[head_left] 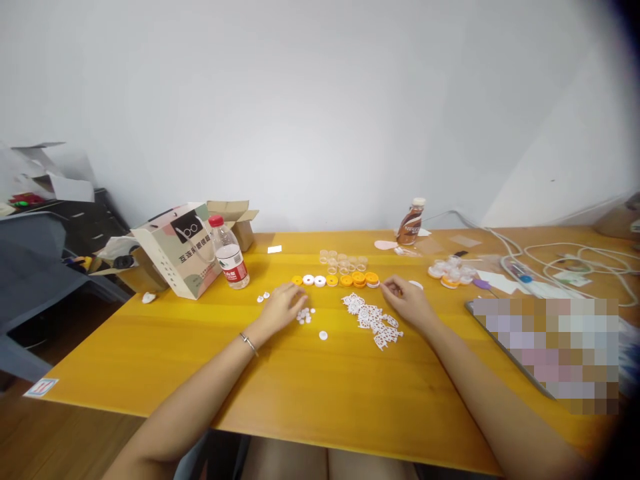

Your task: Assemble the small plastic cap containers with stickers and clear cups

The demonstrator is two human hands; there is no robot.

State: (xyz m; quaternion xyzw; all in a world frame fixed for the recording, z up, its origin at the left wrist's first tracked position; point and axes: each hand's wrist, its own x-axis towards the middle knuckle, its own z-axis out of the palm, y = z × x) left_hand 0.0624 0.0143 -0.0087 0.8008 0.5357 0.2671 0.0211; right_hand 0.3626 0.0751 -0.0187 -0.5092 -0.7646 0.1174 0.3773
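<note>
A row of yellow, white and orange round ring pieces (332,281) runs across the middle of the table. At its left end is my left hand (281,307), loosely curved, fingers apart, fingertips beside the end yellow ring (297,281). My right hand (409,304) is at the other end, fingers loosely bent and apart, fingertips close to an orange and white disc (372,279). I see nothing held in either hand. Small white pieces (304,315) lie by my left hand, with a white disc (323,335) nearer me. White lattice-like pieces (373,319) are heaped left of my right hand.
Clear round cups (343,261) stand behind the row. To the left are a water bottle (230,257), a paper bag (183,250) and a cardboard box (243,227). A brown bottle (411,223), clustered clear-and-white pieces (451,270), white cables (550,250) and a blurred-out flat object occupy the right.
</note>
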